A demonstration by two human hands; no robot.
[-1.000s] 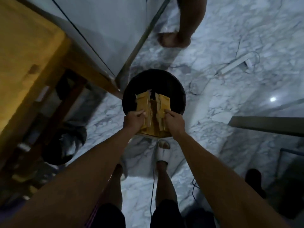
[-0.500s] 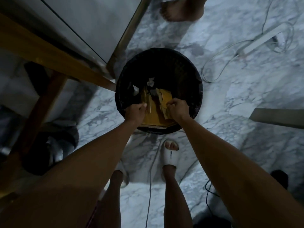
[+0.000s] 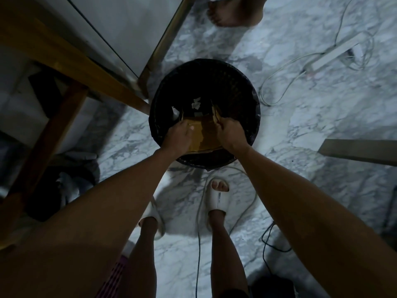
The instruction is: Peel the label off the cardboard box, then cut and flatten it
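Cardboard box (image 3: 202, 134) flattened, held inside the black bin (image 3: 240, 87)
Left hand (image 3: 178, 137) and right hand (image 3: 228, 134) each grasp one side edge, fingers clenched on it, above the marble floor (image 3: 300, 117)

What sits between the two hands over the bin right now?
In the head view, the flattened cardboard spans from the left hand to the right hand, both gripping it over the black bin.

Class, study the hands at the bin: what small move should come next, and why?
Probably let go. Both the left hand and right hand grip the flattened cardboard, already inside the rim of the black bin above paper scraps.
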